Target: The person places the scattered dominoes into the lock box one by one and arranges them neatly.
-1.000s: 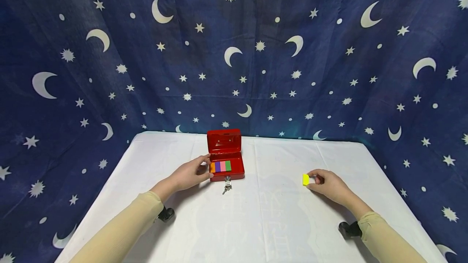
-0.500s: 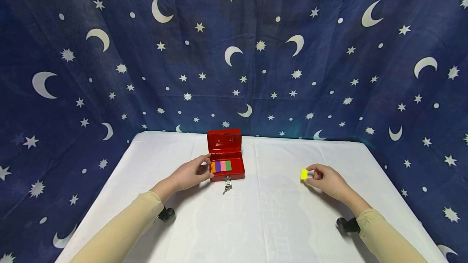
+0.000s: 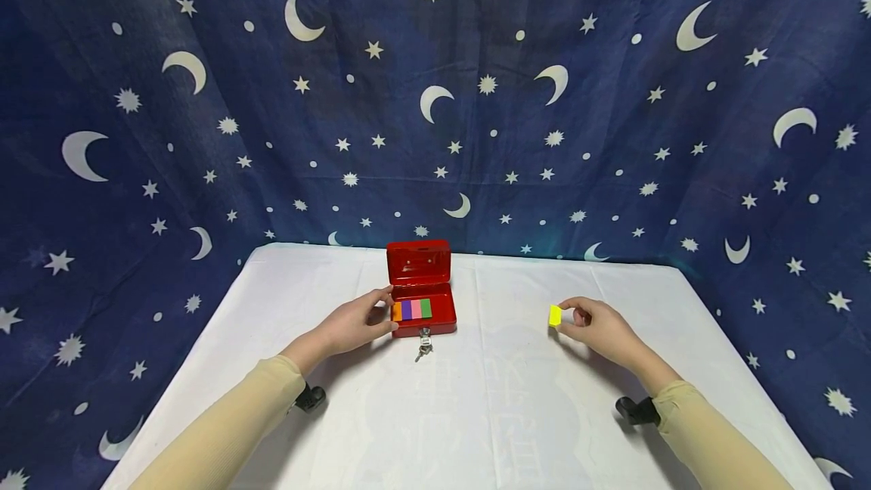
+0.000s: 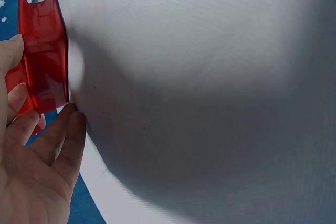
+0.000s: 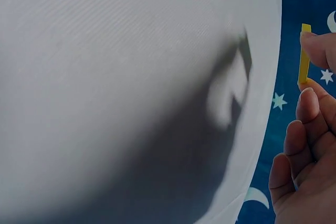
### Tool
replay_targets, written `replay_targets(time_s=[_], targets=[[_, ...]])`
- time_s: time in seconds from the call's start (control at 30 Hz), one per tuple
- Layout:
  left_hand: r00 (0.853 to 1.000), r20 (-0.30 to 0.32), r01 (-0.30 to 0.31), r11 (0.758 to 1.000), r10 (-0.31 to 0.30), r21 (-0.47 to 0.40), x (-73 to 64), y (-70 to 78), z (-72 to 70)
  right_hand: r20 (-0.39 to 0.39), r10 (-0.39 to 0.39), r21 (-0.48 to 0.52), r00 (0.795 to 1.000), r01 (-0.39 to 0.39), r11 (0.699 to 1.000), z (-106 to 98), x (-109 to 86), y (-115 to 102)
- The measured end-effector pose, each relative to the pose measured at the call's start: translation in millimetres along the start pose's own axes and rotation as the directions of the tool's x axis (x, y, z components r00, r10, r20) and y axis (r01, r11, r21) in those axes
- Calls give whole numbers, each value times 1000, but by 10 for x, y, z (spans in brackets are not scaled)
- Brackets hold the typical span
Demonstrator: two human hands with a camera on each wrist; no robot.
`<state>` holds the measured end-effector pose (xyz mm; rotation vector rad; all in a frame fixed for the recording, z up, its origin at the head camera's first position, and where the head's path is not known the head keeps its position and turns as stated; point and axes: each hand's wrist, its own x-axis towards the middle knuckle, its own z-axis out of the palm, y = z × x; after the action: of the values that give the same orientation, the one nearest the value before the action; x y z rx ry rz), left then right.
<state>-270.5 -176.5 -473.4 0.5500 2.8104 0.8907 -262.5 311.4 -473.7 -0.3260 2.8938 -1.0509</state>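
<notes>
A small red cash box (image 3: 445,317) stands on the white table with its lid (image 3: 418,267) raised. My left hand (image 3: 350,324) grips its left side, thumb at the front corner and fingers further back; the left wrist view shows these fingers around the box end (image 4: 46,51). Inside, side by side, lie an orange block (image 3: 398,313), a purple block (image 3: 406,310), a pink block (image 3: 416,309) and a green block (image 3: 426,308). Right of the box, above the cloth, my right hand (image 3: 602,331) pinches a thin yellow block (image 3: 555,316) between thumb and fingertip.
Keys (image 3: 424,352) hang from the lock at the front of the box. A white cloth (image 3: 476,414) covers the table. A dark blue curtain (image 3: 381,97) with moons and stars surrounds its back and sides.
My right hand has carried the yellow block left and slightly away from me, toward the box. The left hand and the box have stayed put.
</notes>
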Motion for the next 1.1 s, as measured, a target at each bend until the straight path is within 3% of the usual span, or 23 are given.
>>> replay_targets(time_s=[1.1], targets=[[1000,-5,-8,1000,8,12,15,-9,4,57,-108,76,992,104,992,309,345,-475]])
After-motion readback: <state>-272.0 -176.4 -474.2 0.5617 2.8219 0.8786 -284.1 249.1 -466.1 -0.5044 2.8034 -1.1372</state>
